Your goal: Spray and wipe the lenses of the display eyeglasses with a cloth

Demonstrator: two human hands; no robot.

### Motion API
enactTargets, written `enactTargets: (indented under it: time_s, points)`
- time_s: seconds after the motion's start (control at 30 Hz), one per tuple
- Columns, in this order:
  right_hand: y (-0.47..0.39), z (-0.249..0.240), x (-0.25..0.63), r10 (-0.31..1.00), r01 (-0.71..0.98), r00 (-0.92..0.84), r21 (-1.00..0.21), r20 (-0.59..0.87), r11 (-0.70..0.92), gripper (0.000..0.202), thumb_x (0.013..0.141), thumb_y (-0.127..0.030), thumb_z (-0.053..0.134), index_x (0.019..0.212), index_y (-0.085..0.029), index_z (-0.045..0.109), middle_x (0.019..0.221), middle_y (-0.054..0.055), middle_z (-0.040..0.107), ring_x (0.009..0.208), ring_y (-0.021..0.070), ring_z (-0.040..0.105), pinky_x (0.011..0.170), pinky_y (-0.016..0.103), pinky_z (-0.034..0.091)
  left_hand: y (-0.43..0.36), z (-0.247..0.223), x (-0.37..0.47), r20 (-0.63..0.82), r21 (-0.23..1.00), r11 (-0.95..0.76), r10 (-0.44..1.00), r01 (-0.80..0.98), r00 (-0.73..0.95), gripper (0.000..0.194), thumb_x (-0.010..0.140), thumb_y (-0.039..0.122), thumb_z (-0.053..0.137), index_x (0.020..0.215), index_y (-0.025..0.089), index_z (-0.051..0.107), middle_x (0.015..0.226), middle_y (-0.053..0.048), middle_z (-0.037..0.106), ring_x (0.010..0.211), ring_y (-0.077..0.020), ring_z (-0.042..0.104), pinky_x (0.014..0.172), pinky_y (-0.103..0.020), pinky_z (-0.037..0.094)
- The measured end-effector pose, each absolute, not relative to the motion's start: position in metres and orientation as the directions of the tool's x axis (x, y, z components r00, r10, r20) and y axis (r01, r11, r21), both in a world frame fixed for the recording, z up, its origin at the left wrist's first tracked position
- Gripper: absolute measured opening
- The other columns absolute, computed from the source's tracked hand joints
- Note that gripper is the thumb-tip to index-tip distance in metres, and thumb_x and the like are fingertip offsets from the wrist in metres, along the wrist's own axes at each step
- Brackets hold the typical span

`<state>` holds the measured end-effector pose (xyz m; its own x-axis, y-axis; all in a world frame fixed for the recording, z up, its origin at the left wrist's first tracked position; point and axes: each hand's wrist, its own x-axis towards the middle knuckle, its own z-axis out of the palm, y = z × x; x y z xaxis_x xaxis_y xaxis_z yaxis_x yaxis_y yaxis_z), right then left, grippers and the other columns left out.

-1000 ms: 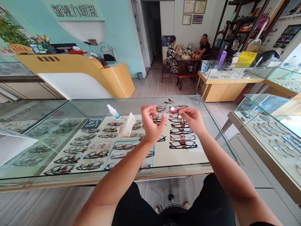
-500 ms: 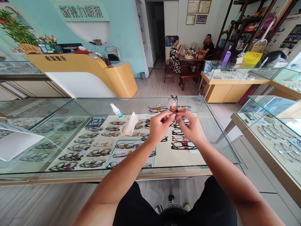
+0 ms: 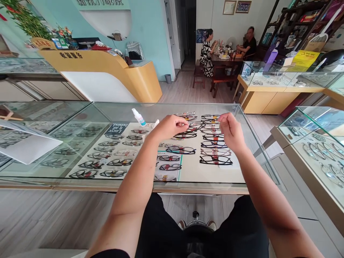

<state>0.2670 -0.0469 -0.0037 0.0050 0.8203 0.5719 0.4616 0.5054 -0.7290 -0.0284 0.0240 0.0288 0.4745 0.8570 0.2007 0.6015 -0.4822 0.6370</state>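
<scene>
My left hand [image 3: 172,126] is closed in a pinch over the glass display counter [image 3: 188,186], at the end of a dark-framed pair of eyeglasses [image 3: 196,126]. These eyeglasses are low over other frames in the middle column. My right hand [image 3: 231,132] is closed with curled fingers, and nothing shows in it. It hovers at the right edge of a column of eyeglasses [image 3: 213,144], its fingertips near the upper pairs. A white spray bottle [image 3: 139,117] lies tilted left of my left hand. Behind that hand, a pale cloth [image 3: 156,123] is mostly hidden.
More eyeglasses [image 3: 113,173] lie in rows at the left, by a dark printed card [image 3: 117,129]. A white panel [image 3: 29,143] juts in at far left. Another glass showcase [image 3: 309,125] stands at right. Two people sit at a wooden table [image 3: 228,61] at the back.
My hands have moved apart; they were together holding the eyeglasses upright. The eyeglasses are lower now, at my left hand, and my right hand has come off them. The view has shifted slightly.
</scene>
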Motion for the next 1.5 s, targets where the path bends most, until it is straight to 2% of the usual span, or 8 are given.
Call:
enactTargets:
  time_s: [0.23, 0.47, 0.8, 0.93, 1.03, 1.17, 1.33, 1.5]
  points:
    - [-0.038, -0.002, 0.278, 0.879, 0.575, -0.143, -0.684, 0.455, 0.448, 0.049, 0.117, -0.065, 0.04, 0.086, -0.028, 0.049, 0.066, -0.002, 0.049, 0.06, 0.0186, 0.041, 0.061, 0.035, 0.034, 0.034, 0.02, -0.043, -0.127, 0.539, -0.376, 0.849, 0.754, 0.514, 0.014, 0.079, 0.041, 0.08, 0.074, 0.029, 0.087, 0.059, 0.003, 0.058, 0.053, -0.0144, 0.036, 0.062, -0.036, 0.024]
    - [-0.035, -0.011, 0.273, 0.918, 0.562, -0.092, -0.741, 0.386, 0.368, 0.079, 0.102, -0.098, 0.037, 0.067, -0.028, 0.026, 0.062, -0.002, 0.026, 0.061, 0.0158, 0.023, 0.055, 0.034, 0.02, 0.042, 0.001, -0.04, -0.144, 0.559, -0.361, 0.844, 0.747, 0.516, 0.012, 0.07, 0.043, 0.083, 0.062, 0.034, 0.084, 0.05, 0.003, 0.055, 0.045, -0.0145, 0.032, 0.06, -0.038, 0.024]
    - [-0.037, -0.013, 0.269, 0.912, 0.483, -0.178, -0.775, 0.369, 0.407, 0.085, 0.097, -0.102, 0.042, 0.065, -0.026, 0.026, 0.062, -0.003, 0.026, 0.063, 0.0138, 0.021, 0.059, 0.034, 0.019, 0.037, 0.0, -0.036, -0.148, 0.449, -0.395, 0.852, 0.802, 0.503, 0.018, 0.074, 0.042, 0.082, 0.059, 0.032, 0.082, 0.054, 0.0, 0.065, 0.046, -0.0162, 0.041, 0.061, -0.036, 0.029]
    - [-0.038, -0.013, 0.266, 0.923, 0.471, -0.173, -0.794, 0.344, 0.384, 0.09, 0.107, -0.093, 0.025, 0.05, -0.026, 0.039, 0.05, 0.0, 0.037, 0.053, 0.0146, 0.034, 0.059, 0.036, 0.031, 0.031, 0.011, -0.031, -0.163, 0.373, -0.342, 0.891, 0.862, 0.424, 0.01, 0.076, 0.038, 0.083, 0.077, 0.033, 0.092, 0.077, -0.004, 0.082, 0.062, -0.0222, 0.061, 0.067, -0.037, 0.036]
    - [-0.037, -0.014, 0.264, 0.94, 0.545, -0.115, -0.771, 0.32, 0.329, 0.081, 0.108, -0.079, 0.045, 0.047, -0.027, 0.034, 0.047, -0.001, 0.032, 0.051, 0.0134, 0.029, 0.057, 0.036, 0.028, 0.031, 0.014, -0.029, -0.118, 0.352, -0.348, 0.904, 0.869, 0.41, 0.011, 0.081, 0.038, 0.083, 0.082, 0.033, 0.093, 0.077, -0.005, 0.082, 0.064, -0.0232, 0.061, 0.067, -0.037, 0.036]
    - [-0.036, -0.016, 0.262, 0.925, 0.57, -0.134, -0.737, 0.355, 0.365, 0.062, 0.091, -0.048, 0.062, 0.059, -0.028, 0.013, 0.059, -0.004, 0.015, 0.062, 0.0126, 0.013, 0.06, 0.037, 0.014, 0.035, 0.01, -0.029, 0.002, 0.375, -0.347, 0.928, 0.86, 0.373, 0.01, 0.084, 0.032, 0.084, 0.084, 0.032, 0.094, 0.078, -0.005, 0.082, 0.067, -0.024, 0.062, 0.07, -0.038, 0.038]
    - [-0.037, -0.017, 0.263, 0.912, 0.501, -0.132, -0.768, 0.388, 0.4, 0.046, 0.073, -0.029, 0.058, 0.063, -0.029, 0.013, 0.063, -0.004, 0.013, 0.064, 0.0127, 0.013, 0.061, 0.036, 0.011, 0.044, -0.001, -0.029, 0.03, 0.356, -0.339, 0.936, 0.871, 0.352, 0.016, 0.082, 0.037, 0.088, 0.096, 0.033, 0.095, 0.092, -0.007, 0.085, 0.078, -0.0263, 0.068, 0.074, -0.036, 0.042]
    - [-0.034, -0.018, 0.264, 0.894, 0.431, -0.183, -0.785, 0.408, 0.446, 0.009, 0.077, -0.025, 0.062, 0.076, -0.027, 0.054, 0.061, -0.007, 0.041, 0.059, 0.0149, 0.036, 0.06, 0.032, 0.03, 0.051, -0.013, -0.024, -0.012, 0.327, -0.348, 0.928, 0.879, 0.372, 0.015, 0.081, 0.038, 0.088, 0.094, 0.032, 0.093, 0.101, -0.007, 0.087, 0.088, -0.0277, 0.073, 0.076, -0.034, 0.046]
